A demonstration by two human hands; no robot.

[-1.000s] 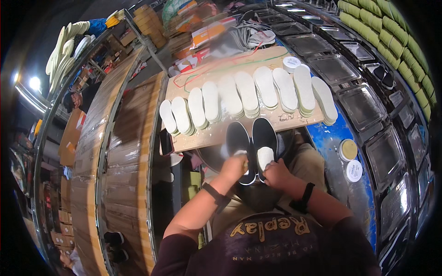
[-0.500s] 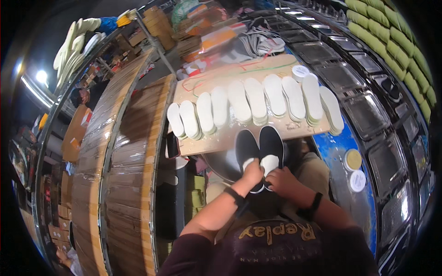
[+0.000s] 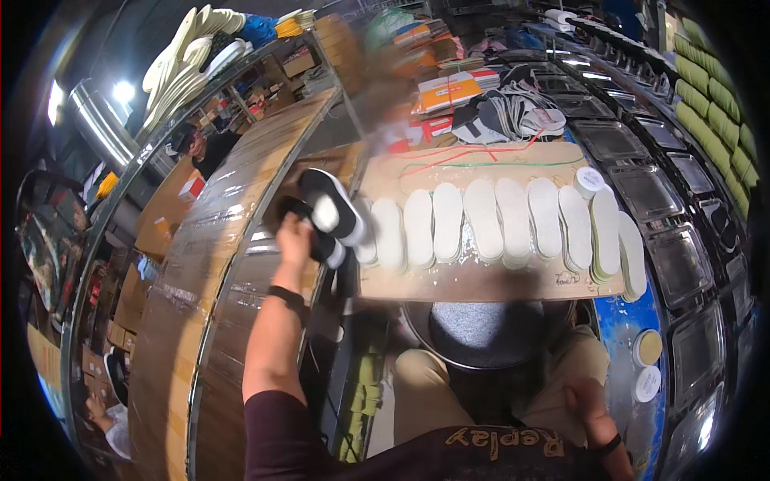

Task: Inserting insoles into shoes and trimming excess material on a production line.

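A cluttered workroom surrounded the person, with a rack (image 3: 196, 272) of plastic-wrapped shelves along the left. Near its right-hand edge, the left hand (image 3: 295, 239) grasped a pair of black shoes (image 3: 338, 212) with white soles. Just right of these, stacked white insoles (image 3: 483, 220) formed a row on a wooden board (image 3: 481, 284). Farther right, the right hand (image 3: 589, 401) was blurred near the thigh; I could not tell whether it gripped anything. Two round containers (image 3: 646, 349) sat on a blue table (image 3: 622, 322) beyond.
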